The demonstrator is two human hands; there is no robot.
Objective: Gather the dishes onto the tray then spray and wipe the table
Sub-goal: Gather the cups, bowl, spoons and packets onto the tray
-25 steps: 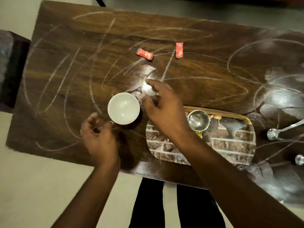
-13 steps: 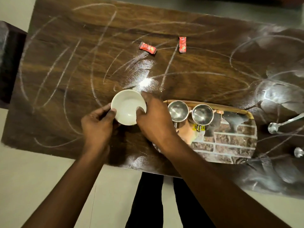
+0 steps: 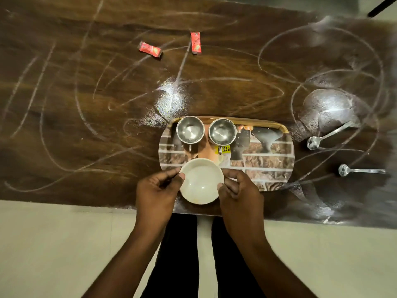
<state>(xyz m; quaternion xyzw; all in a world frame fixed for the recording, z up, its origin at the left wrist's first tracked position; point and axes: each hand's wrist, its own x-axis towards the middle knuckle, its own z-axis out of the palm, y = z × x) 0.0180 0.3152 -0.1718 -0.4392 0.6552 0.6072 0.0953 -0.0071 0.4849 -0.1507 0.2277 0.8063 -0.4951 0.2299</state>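
A white bowl (image 3: 200, 181) is held over the near left corner of the brick-patterned tray (image 3: 268, 160). My left hand (image 3: 158, 190) pinches its left rim and my right hand (image 3: 239, 191) grips its right rim. Two steel cups (image 3: 190, 129) (image 3: 222, 131) stand at the far side of the tray. Two steel spoons (image 3: 326, 137) (image 3: 361, 170) lie on the dark wooden table (image 3: 86, 93) right of the tray. White powder streaks cover the tabletop.
Two red sachets (image 3: 149, 49) (image 3: 196, 43) lie on the far middle of the table. A thick powder patch (image 3: 328, 110) sits at the right. The table's near edge runs just below my hands, with pale floor (image 3: 53, 244) beneath.
Both hands took hold of the white bowl on the table left of the tray and carried it right, over the tray's near left corner.
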